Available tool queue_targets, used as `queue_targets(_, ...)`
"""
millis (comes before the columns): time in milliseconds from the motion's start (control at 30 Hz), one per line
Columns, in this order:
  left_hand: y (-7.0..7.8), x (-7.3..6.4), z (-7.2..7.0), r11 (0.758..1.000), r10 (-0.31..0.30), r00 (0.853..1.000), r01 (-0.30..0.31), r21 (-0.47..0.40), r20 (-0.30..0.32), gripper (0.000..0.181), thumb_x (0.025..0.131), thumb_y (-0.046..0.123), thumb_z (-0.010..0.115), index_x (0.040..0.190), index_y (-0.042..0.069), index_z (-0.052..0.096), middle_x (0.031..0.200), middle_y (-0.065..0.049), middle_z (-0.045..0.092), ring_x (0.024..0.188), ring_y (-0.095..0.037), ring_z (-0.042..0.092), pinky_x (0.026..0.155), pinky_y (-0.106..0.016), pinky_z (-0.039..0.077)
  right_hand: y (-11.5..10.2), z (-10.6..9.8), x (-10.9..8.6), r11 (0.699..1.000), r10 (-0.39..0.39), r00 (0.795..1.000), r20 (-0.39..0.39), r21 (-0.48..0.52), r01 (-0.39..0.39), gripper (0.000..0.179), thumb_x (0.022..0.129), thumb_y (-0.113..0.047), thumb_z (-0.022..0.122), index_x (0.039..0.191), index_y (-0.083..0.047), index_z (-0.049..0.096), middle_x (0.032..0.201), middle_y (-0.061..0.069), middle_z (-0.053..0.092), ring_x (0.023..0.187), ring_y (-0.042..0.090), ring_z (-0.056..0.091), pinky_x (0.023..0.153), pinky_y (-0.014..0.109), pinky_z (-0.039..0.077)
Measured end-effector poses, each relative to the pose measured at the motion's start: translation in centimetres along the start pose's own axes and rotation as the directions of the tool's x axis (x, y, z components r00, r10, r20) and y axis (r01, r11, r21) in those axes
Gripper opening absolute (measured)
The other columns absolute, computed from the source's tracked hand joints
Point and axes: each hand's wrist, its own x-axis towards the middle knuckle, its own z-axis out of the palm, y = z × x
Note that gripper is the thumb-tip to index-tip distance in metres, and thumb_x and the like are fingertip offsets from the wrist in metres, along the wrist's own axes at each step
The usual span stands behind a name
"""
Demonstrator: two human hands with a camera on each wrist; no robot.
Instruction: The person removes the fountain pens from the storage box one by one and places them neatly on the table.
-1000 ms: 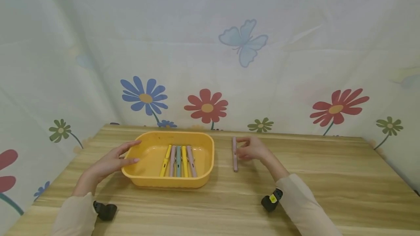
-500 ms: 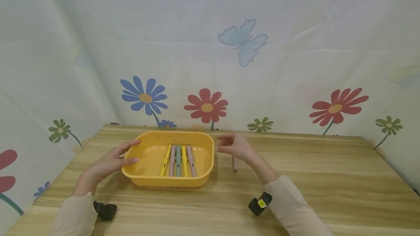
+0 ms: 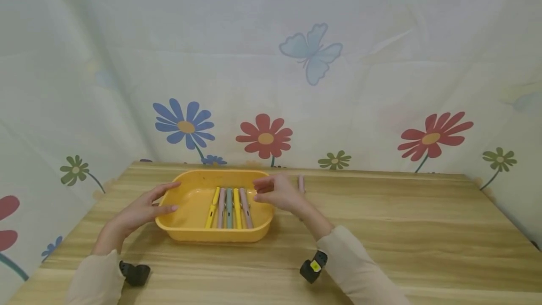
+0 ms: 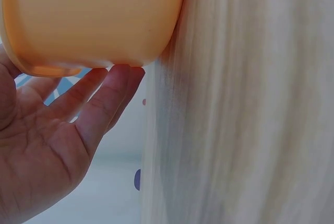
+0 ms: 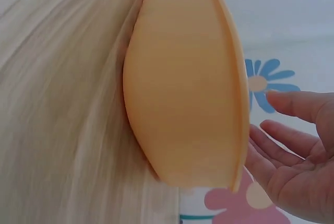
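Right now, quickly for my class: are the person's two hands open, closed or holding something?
Left hand: holding the yellow tray by its left rim.
Right hand: open, holding nothing, at the tray's right rim.

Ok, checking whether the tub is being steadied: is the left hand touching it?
Touching. In the left wrist view, fingertips of the left hand meet the yellow tub on its outer wall, with no gap.
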Motion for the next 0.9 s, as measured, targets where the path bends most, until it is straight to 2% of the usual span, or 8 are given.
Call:
queue_targets(167, -0.1, 0.0, 0.0, 1.000, -0.006, 1.000, 0.006, -0.004, -0.001, 0.071, 0.087, 0.021, 0.061, 0.144, 0.004, 0.022, 0.146, -0.031, 0.009, 0.123, -0.055, 0.027, 0.082, -0.045, 0.049, -0.3, 1.4, 1.1, 0.998, 0.033, 0.999, 0.038, -0.052, -0.031, 0.042, 0.079, -0.002, 0.067, 0.118, 0.008, 0.056, 0.111, 0.021, 0.061, 0.097, 0.027, 0.061, 0.079, 0.028, 0.051)
queue_targets(300, -0.2, 0.0, 0.0, 1.000, -0.007, 1.000, 0.007, 0.007, -0.005, 0.071, 0.087, 0.022, 0.062, 0.143, 0.004, 0.023, 0.146, -0.031, 0.010, 0.123, -0.055, 0.026, 0.084, -0.047, 0.048, -0.7, 2.3, 1.9, 0.984, 0.074, 0.997, 0.026, -0.166, -0.069, 0.040, 0.078, -0.004, 0.068, 0.114, 0.008, 0.059, 0.106, 0.019, 0.064, 0.092, 0.023, 0.063, 0.075, 0.026, 0.052)
queue_targets(400, -0.2, 0.1, 0.0, 1.000, 0.001, 1.000, -0.001, 0.009, -0.003, 0.070, 0.087, 0.021, 0.061, 0.143, 0.004, 0.023, 0.145, -0.031, 0.010, 0.123, -0.055, 0.027, 0.083, -0.046, 0.049, -1.1, 2.7, 2.4, 0.953, 0.128, 0.992, 0.013, -0.278, -0.119, 0.012, 0.076, -0.004, 0.067, 0.080, 0.007, 0.064, 0.071, 0.008, 0.063, 0.061, 0.012, 0.055, 0.052, 0.020, 0.044)
queue_targets(467, -0.2, 0.1, 0.0, 1.000, 0.008, 1.000, -0.008, 0.007, -0.003, 0.070, 0.087, 0.021, 0.062, 0.143, 0.003, 0.024, 0.145, -0.031, 0.010, 0.122, -0.055, 0.028, 0.082, -0.045, 0.050, -1.4, 3.0, 2.7, 0.932, 0.168, 0.986, 0.005, -0.327, -0.157, 0.024, 0.075, -0.002, 0.065, 0.057, 0.000, 0.051, 0.052, 0.001, 0.048, 0.046, 0.009, 0.042, 0.042, 0.018, 0.033)
queue_targets(533, -0.2, 0.1, 0.1, 1.000, 0.009, 1.000, -0.009, 0.005, -0.003, 0.070, 0.087, 0.020, 0.062, 0.143, 0.003, 0.024, 0.145, -0.031, 0.010, 0.122, -0.055, 0.028, 0.081, -0.045, 0.050, -1.5, 3.3, 3.1, 0.912, 0.214, 0.977, 0.006, -0.360, -0.198, 0.040, 0.075, 0.001, 0.062, 0.049, -0.009, 0.033, 0.044, -0.002, 0.031, 0.038, 0.009, 0.031, 0.038, 0.018, 0.026)
queue_targets(700, -0.1, 0.2, 0.0, 1.000, -0.008, 1.000, 0.008, 0.010, -0.011, 0.070, 0.086, 0.021, 0.062, 0.143, 0.004, 0.025, 0.145, -0.030, 0.011, 0.122, -0.055, 0.029, 0.081, -0.045, 0.050, -1.7, 4.1, 3.7, 0.852, 0.289, 0.957, 0.000, -0.456, -0.257, 0.033, 0.076, 0.001, 0.058, 0.052, -0.010, 0.038, 0.043, -0.001, 0.039, 0.037, 0.011, 0.040, 0.035, 0.018, 0.031)
queue_targets(800, -0.1, 0.2, 0.0, 1.000, -0.008, 1.000, 0.008, 0.009, -0.007, 0.070, 0.087, 0.022, 0.062, 0.143, 0.005, 0.024, 0.145, -0.031, 0.010, 0.122, -0.055, 0.029, 0.081, -0.045, 0.050, -1.6, 4.7, 3.8, 0.837, 0.312, 0.950, 0.000, -0.474, -0.275, 0.021, 0.076, 0.000, 0.062, 0.061, -0.006, 0.049, 0.052, 0.003, 0.048, 0.043, 0.014, 0.048, 0.037, 0.020, 0.036)
queue_targets(900, -0.1, 0.1, 0.0, 1.000, 0.001, 1.000, -0.001, 0.007, -0.004, 0.069, 0.087, 0.021, 0.062, 0.143, 0.004, 0.024, 0.145, -0.031, 0.010, 0.122, -0.056, 0.028, 0.081, -0.045, 0.050, -1.5, 5.2, 3.8, 0.839, 0.350, 0.937, 0.001, -0.444, -0.314, 0.013, 0.075, -0.001, 0.065, 0.071, -0.004, 0.053, 0.063, 0.006, 0.051, 0.051, 0.017, 0.050, 0.042, 0.023, 0.041)
